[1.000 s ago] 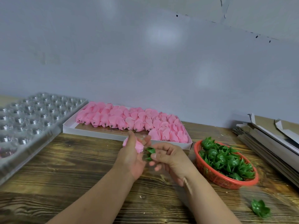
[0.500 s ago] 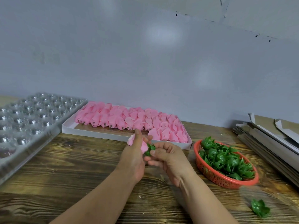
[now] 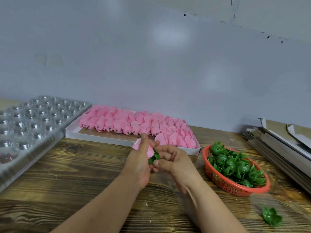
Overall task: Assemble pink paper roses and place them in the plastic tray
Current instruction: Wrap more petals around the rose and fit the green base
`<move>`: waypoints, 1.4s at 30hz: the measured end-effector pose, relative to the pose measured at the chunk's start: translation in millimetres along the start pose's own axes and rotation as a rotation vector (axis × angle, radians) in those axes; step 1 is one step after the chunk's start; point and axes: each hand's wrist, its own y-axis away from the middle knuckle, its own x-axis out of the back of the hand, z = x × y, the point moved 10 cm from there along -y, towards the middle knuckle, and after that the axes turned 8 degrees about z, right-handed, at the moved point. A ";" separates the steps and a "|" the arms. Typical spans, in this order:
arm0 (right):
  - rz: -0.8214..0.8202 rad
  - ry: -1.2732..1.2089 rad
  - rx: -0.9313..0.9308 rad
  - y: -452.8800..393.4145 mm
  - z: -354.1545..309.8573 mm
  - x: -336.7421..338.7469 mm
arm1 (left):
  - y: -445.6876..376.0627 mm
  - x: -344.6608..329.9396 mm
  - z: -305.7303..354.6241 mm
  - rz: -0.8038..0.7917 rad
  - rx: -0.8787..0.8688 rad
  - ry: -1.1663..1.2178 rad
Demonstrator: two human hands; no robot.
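Over the middle of the wooden table my left hand grips a pink paper rose head, mostly hidden by its fingers. My right hand pinches a green plastic calyx pressed against the base of that rose. The clear plastic tray with many round cups lies at the far left, tilted on the table. A white flat box behind my hands holds several rows of pink rose heads.
A red mesh basket full of green calyxes stands to the right of my hands. One loose calyx lies near the front right. Stacked flat cardboard fills the right edge. A grey wall rises behind the table.
Both hands have drawn closer together and risen slightly. The calyx has gone from beside the rose to pressed onto its base.
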 end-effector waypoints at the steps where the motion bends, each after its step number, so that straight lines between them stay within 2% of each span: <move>1: 0.010 -0.026 -0.006 -0.2 0.1 0.8 | -0.1 -0.3 -0.4 -0.002 -0.002 0.002; 5: 0.042 -0.069 -0.012 -1.3 -1.4 5.8 | -0.7 -3.4 -1.3 -0.025 -0.035 -0.022; 13: 0.070 0.066 0.059 -0.6 -7.1 4.2 | -7.0 -2.2 -4.9 -0.058 -0.064 -0.085; 17: 0.072 0.096 0.079 -1.1 -9.3 4.3 | -3.7 -8.8 -8.5 -0.130 -0.061 -0.119; 22: 0.052 -0.077 -0.053 -3.0 -3.3 11.1 | -5.9 -12.3 -15.2 -0.185 -0.036 -0.176; 25: 0.028 -0.240 -0.163 -2.9 4.7 11.0 | -9.8 -9.6 -13.0 -0.164 -0.031 -0.111; 27: 0.061 -0.257 -0.187 -4.3 10.2 12.9 | -11.9 -7.6 -11.0 -0.134 -0.032 -0.067; 31: 0.137 -0.084 -0.087 -6.1 7.8 17.1 | -12.2 -5.3 -11.9 -0.102 -0.009 -0.014; 39: 0.147 0.042 0.123 -2.3 -11.3 8.8 | -8.7 -7.9 -23.1 -0.164 0.085 0.004; 42: 0.179 0.193 0.237 -0.2 -19.4 7.7 | -11.1 -8.1 -25.2 -0.167 0.126 0.027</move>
